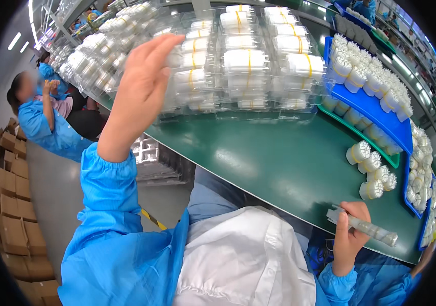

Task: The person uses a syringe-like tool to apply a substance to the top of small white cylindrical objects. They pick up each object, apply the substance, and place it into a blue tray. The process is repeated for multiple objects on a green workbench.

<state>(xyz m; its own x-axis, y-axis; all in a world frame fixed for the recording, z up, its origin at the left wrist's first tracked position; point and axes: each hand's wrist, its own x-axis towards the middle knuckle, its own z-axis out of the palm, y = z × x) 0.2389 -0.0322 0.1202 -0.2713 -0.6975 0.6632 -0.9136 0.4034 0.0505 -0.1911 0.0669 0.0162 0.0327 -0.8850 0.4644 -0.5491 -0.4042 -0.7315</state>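
My left hand (pixel 139 84) is raised at the left end of the table, fingers stretched out and nothing seen in them. Its fingertips overlap the nearest column of clear plastic trays (pixel 197 94); whether they touch it I cannot tell. White cylindrical bundles (pixel 246 60) with yellow bands lie in the stacked trays. At the table's front edge on the right, my right hand (pixel 351 237) is closed around a pale translucent tube-shaped piece (pixel 375 232). This has a flared end at the left and a rounded end at the right. Its exact kind is unclear.
Several loose banded bundles (pixel 372 166) stand on the green table (pixel 238 148). Blue trays (pixel 376 109) and a green tray (pixel 389 157) line the right side. More trays sit under the table's left edge. Co-workers (pixel 49 117) and cardboard boxes (pixel 16 214) are at the far left.
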